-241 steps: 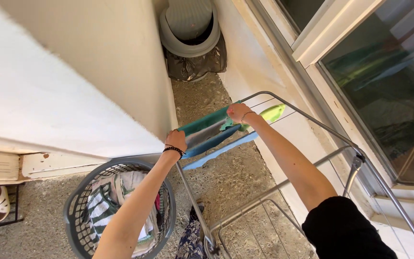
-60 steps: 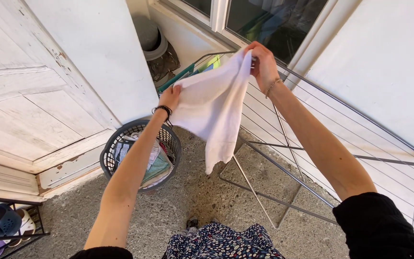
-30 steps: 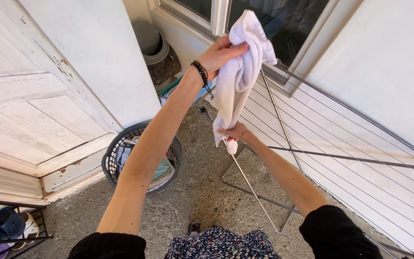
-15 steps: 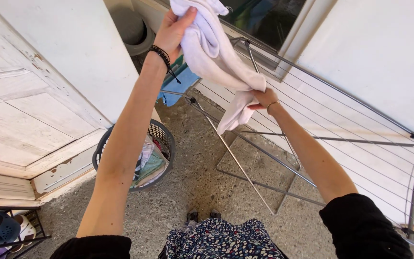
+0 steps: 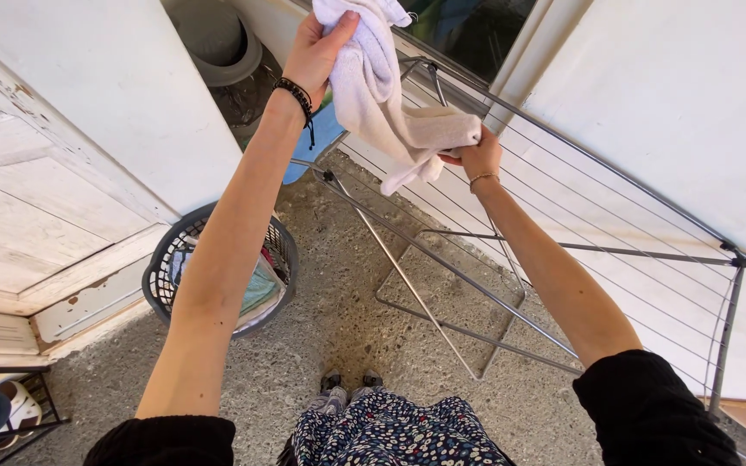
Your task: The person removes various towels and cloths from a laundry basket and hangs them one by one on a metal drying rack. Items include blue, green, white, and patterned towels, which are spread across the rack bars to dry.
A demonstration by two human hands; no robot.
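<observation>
Overhead, both hands, left hand (image 5: pixel 319 47) and right hand (image 5: pixel 477 157), clamp the white towel (image 5: pixel 382 86), not yet on the drying rack (image 5: pixel 615 173); laundry basket (image 5: pixel 161 276) half-full.

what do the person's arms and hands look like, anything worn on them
Both arms are bare below short black sleeves. The left hand has a black beaded bracelet with a dangling cord end at the wrist. The right hand has a thin metal chain bracelet. No gloves or rings can be made out.
</observation>
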